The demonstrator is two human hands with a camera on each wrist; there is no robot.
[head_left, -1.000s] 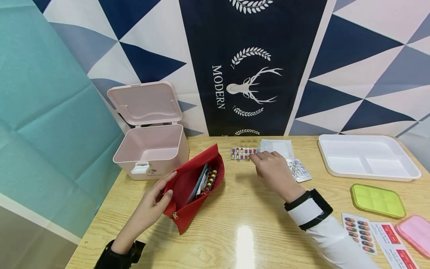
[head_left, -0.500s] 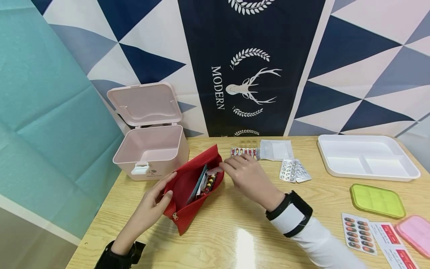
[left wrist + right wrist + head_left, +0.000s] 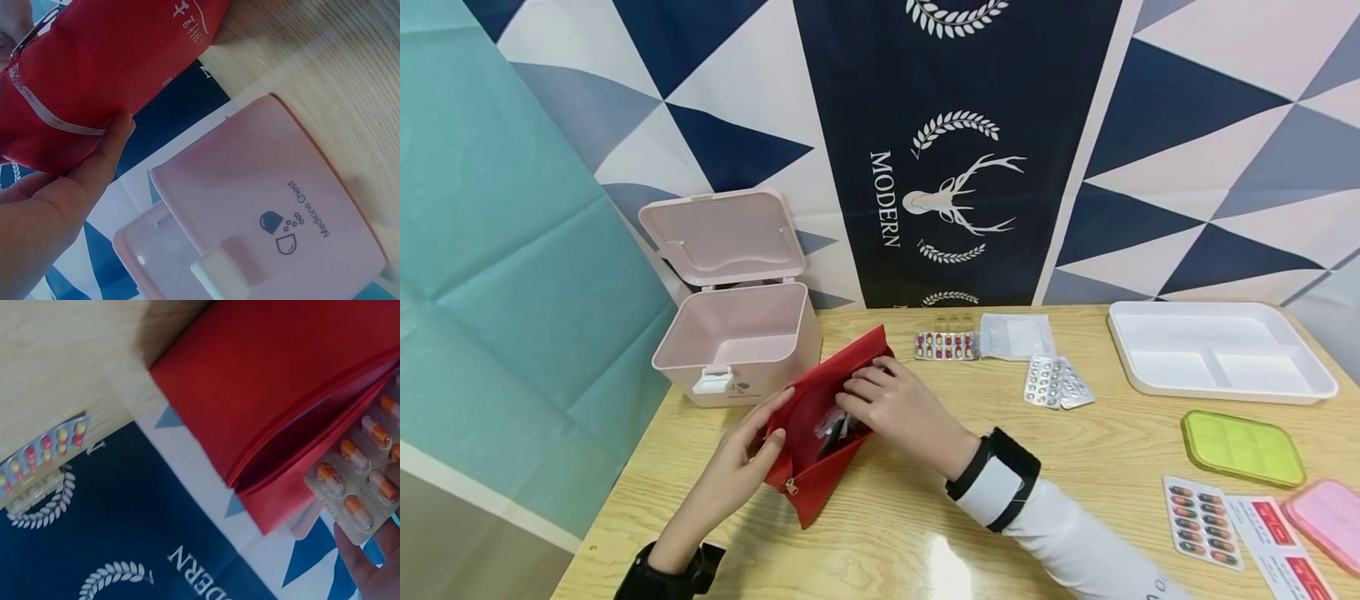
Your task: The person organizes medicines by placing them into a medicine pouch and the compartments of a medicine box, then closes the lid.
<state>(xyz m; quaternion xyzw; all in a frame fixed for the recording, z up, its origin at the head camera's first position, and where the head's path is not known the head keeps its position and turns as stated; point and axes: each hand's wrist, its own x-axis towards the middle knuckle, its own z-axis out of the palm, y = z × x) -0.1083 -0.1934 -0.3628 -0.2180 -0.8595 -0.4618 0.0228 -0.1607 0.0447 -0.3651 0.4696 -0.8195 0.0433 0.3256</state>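
Note:
My left hand grips the near left edge of a red zip pouch, thumb and fingers on its fabric. The mouth of this pouch gapes, showing a dark item and clear plastic inside. Over its far right side, my right hand reaches into the mouth with bent fingers. In the right wrist view, that hand pinches a blister pack of orange and white capsules beside the zip opening. The head view hides this pack behind the hand. Left of the pouch stands a pink medicine chest, lid raised.
Behind lie a blister pack of red and yellow capsules, a white packet and silver blister packs. Rightward are a white divided tray, a green pill case, an orange-capsule pack, red-and-white cards and a pink case.
My right hand has moved left from the blister packs at the back to the pouch, and its fingers are now in the mouth. The left hand keeps its grip on the pouch.

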